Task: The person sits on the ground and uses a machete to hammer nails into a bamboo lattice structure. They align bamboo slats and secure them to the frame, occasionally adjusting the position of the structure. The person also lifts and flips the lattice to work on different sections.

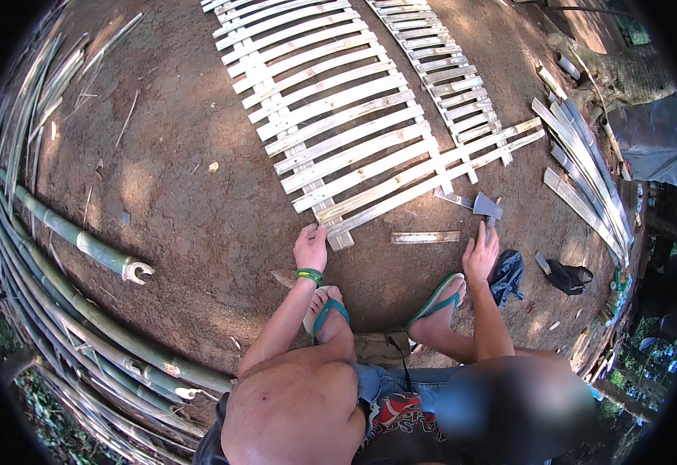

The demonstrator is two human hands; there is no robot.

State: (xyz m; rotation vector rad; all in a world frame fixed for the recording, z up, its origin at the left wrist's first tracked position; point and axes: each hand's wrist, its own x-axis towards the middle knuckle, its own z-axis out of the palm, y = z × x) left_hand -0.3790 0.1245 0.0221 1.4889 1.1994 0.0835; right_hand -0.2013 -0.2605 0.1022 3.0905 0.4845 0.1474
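Note:
A lattice panel of pale split-bamboo slats (338, 116) lies on the ground in front of me, its cross slats resting on long rails. My left hand (311, 249), with a green band at the wrist, has its fingers closed at the left end of the nearest long bamboo slat (400, 203). That slat slants up to the right, across to a second narrower panel (451, 74). Right of the panel, my right hand (481, 254) is at the short handle of a hatchet (487, 206), fingers around it; most of the handle is hidden. Beside the hatchet head lies a flat grey strip (453, 199).
A loose short slat (425, 238) lies between my hands. Dark plastic (507, 277) and a black cloth item (569, 277) are at right. Split strips (586, 186) are stacked far right. Green bamboo poles (83, 240) lie along the left. My sandalled feet (329, 316) are just below.

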